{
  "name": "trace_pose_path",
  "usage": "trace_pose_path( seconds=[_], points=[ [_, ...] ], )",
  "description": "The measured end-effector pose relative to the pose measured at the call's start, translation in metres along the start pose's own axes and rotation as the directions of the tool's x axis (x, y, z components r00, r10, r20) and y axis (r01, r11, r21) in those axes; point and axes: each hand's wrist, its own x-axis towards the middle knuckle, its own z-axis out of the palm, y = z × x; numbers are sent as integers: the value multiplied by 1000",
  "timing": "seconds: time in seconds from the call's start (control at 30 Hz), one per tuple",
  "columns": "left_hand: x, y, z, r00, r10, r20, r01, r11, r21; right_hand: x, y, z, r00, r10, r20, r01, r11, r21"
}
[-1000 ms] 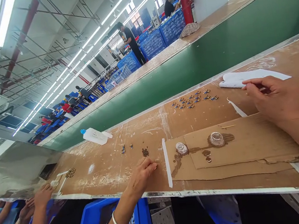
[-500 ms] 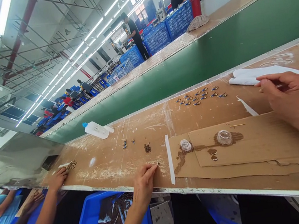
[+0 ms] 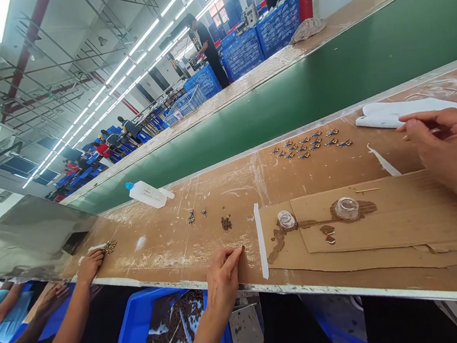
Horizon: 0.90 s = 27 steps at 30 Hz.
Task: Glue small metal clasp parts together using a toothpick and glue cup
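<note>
My left hand rests on the near edge of the cardboard-covered bench, thumb and forefinger pinched on a small dark piece. A small heap of dark pieces lies just beyond it. My right hand hovers at the right, fingers closed on a thin pale stick, near a white paper sheet. Rows of small blue-and-gold pieces lie between the hands, further back.
Two small clear cups stand on a stained cardboard sheet. A white bottle lies by the green conveyor belt. A co-worker's hand touches another heap of parts. A blue bin sits below.
My left hand has drawn back from the bench top to its near edge. The co-worker's hand has reached up to the heap at the left. My right hand has barely moved.
</note>
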Motion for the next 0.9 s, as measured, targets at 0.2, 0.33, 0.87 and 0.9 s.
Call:
trace_pose_path(
  seconds=[0.2, 0.33, 0.87, 0.9],
  points=[
    [1, 3, -1, 999, 45, -28, -44, 998, 49, -3, -8, -2, 1000, 28, 2, -28, 999, -20],
    [2, 6, -1, 995, 88, -48, -85, 994, 69, -5, -10, -3, 997, 71, 22, -70, 997, -33],
    [0, 7, 2, 994, 106, -22, -104, 991, 86, -6, -6, -1, 994, 86, 62, -82, 994, -67],
    [-1, 8, 2, 995, 97, -21, -95, 992, 76, -5, -4, -1, 995, 80, 60, -77, 995, -57]
  ],
)
